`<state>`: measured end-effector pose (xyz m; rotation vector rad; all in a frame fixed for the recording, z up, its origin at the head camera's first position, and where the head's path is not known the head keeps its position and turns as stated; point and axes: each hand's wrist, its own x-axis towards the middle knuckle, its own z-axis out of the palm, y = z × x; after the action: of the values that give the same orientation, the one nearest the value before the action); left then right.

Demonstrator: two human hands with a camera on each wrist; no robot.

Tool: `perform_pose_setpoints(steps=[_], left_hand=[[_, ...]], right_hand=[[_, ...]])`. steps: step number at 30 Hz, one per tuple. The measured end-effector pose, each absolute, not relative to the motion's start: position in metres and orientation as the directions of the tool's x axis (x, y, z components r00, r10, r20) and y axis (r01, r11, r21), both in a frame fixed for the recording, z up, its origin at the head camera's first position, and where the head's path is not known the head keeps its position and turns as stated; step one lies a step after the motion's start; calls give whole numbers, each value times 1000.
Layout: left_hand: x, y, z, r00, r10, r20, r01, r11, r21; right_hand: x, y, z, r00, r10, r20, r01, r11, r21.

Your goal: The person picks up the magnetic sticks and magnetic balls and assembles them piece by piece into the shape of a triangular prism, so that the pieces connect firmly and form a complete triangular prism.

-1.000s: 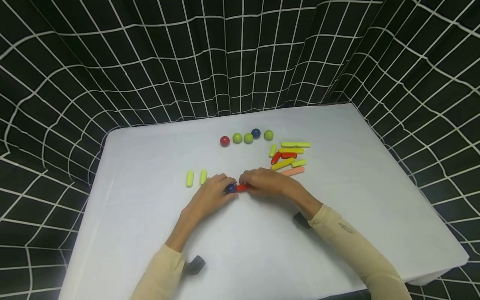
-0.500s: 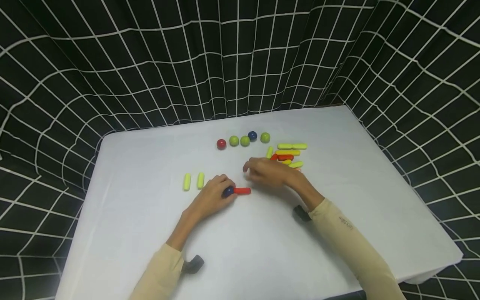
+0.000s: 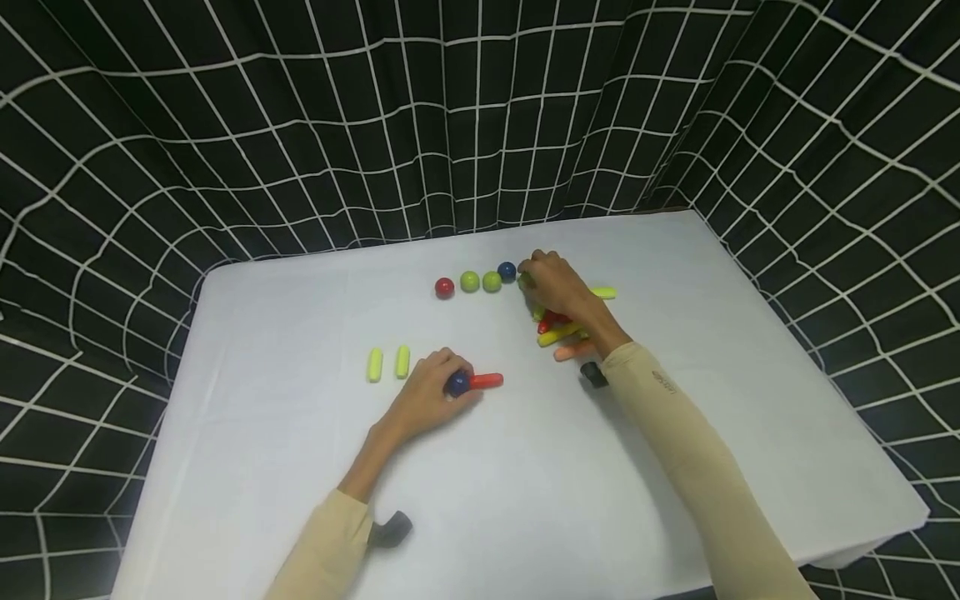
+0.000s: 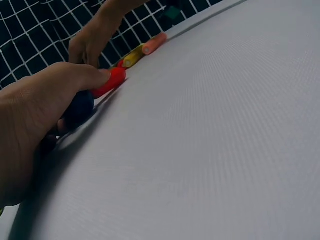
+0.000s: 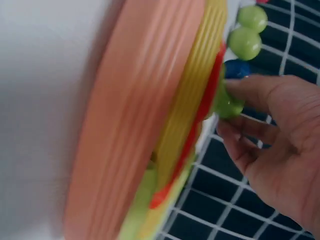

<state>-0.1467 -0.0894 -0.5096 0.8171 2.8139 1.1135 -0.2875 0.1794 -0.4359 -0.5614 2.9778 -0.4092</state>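
Held blue ball [image 3: 457, 383]: we take it as our landmark; it sits at the surface [image 3: 480, 500], within the curl of the left hand [image 3: 426, 395].
Red stick [image 3: 487, 381]: just right of the held blue ball, one end against it; whether the two are fixed together we cannot tell.
Left fingers: closed round the held blue ball, thumb reaching forward to the red stick.
Right hand [image 3: 558, 287]: beyond and right of the held blue ball, above the heaped sticks.
Right fingers: narrow, thumb and fingertips on either side of a green ball [image 5: 229, 103]; we read this as a pinch. Whether the ball is lifted we cannot tell.
Loose balls: beyond the held blue ball we note a red ball [image 3: 445, 287], two loose green balls [image 3: 469, 281] and a second blue ball [image 3: 507, 271].
Loose sticks: two lime sticks [image 3: 375, 365] left of the held blue ball; a yellow stick [image 3: 555, 335] and a peach stick [image 3: 572, 351] to its right, others partly hidden.
Step in hand: we judge it a pick-up of the green ball while the left hand steadies ball and stick.
Next move: in our judgement, it calls for a secure pinch, a lift clear of the neighbouring pieces and a carry toward the red stick's free end.
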Motion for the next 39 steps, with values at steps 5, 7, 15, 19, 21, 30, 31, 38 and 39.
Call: perform_pose_setpoints(steps=[5,7,15,19,21,30,31,38,39], left_hand=[[-145,-86,-510,-870,455,192,463,616,637],[-146,-86,-511,-874,448,190,456,616,642],[-149,-83,-511,-867,448,218,471,597,649],[-148,-83,-512,-868,454,202,466,602,648],[-148,-83,-512,-873,452,183,450,603,659],[-148,-86,-514,-889,432,154,411,603,683],[-148,-86,-514,-890,430,152,409,602,686],[-147,-85,-514,-889,428,163,411,588,697],[-147,-85,-514,-890,425,166,411,587,698]], right_hand=[[-245,175,-416,-861,-504,-70,-447,814,-370],[-226,174,-410,-811,-573,-119,-482,770,-418],[-184,169,-421,-691,-678,-250,-518,706,-482],[-180,168,-425,-708,-658,-256,-497,722,-482],[-180,168,-426,-710,-651,-266,-492,730,-473],[-187,187,-415,-745,-615,-259,-450,750,-486],[-189,194,-414,-772,-595,-224,-455,763,-459],[-201,246,-418,-914,-387,-121,-373,920,-123],[-201,251,-419,-917,-375,-139,-361,926,-112]])
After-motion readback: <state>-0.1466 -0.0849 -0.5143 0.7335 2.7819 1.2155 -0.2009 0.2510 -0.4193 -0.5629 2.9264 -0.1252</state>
